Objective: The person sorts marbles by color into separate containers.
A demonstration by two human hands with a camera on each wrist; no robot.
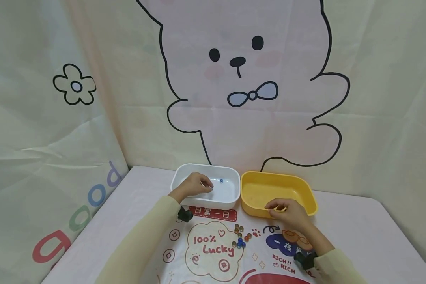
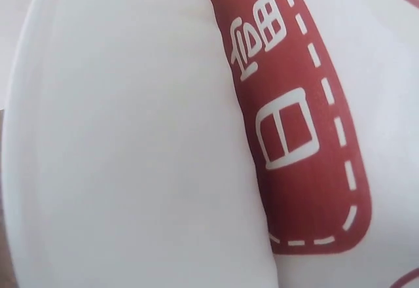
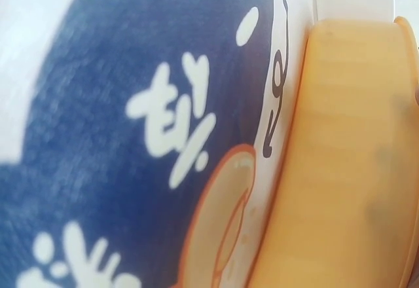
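Note:
My left hand (image 1: 196,184) reaches into the white tray (image 1: 206,205), its fingers bent toward the thumb. A tiny dark spot shows at the fingertips, too small to tell whether it is a held bead. Right of that hand, a small blue bead (image 1: 221,181) lies on the tray's floor. Over the near rim of the yellow tray (image 1: 250,211) is my right hand (image 1: 289,213), fingers loosely bent and thumb apart, with nothing visible between them. Neither wrist view shows the fingers clearly; the right one has faint dark blotches through the yellow wall (image 3: 340,150).
Several round beads (image 1: 236,228), amber, orange and blue, lie in a cluster on the printed tablecloth (image 1: 213,252) in front of the trays. Both trays stand side by side near the back edge. Behind them hangs a cloth (image 1: 287,138) with a bear drawing.

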